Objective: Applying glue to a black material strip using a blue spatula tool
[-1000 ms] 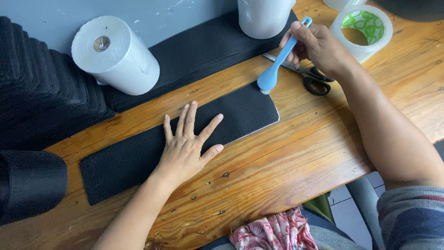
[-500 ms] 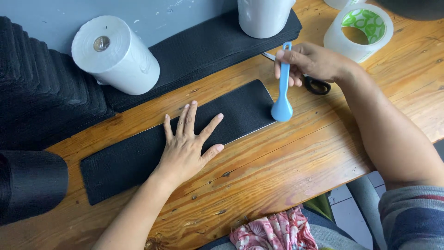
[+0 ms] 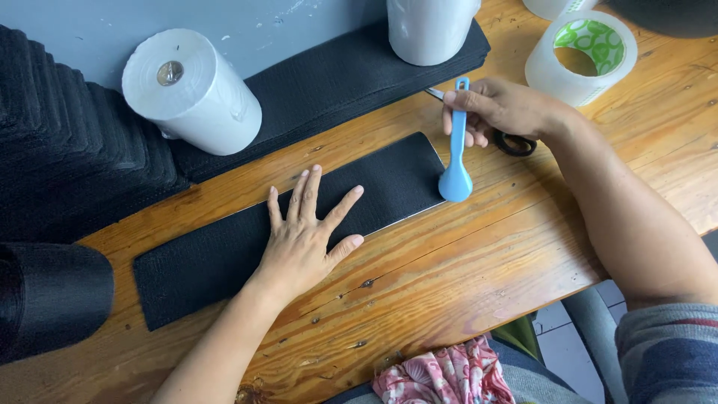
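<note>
A long black textured strip [image 3: 224, 251] lies across the wooden table [image 3: 486, 269]. My left hand [image 3: 307, 236] rests flat on its middle, fingers spread. My right hand [image 3: 497, 108] grips the handle of a light blue spatula-like tool [image 3: 456, 161], held upright with its rounded blade down at the strip's right end. Black-handled scissors [image 3: 516, 144] lie on the table under my right hand, mostly hidden by it.
A white paper roll [image 3: 191, 93] lies at the back left and another [image 3: 430, 26] stands at the back centre on a stack of black sheets [image 3: 329, 82]. A clear tape roll [image 3: 583, 52] sits at the back right. Black material [image 3: 52, 299] lies at the left edge.
My right hand has swung the blue tool down from near the tape roll to the right end of the strip. My left hand has stayed flat on the strip.
</note>
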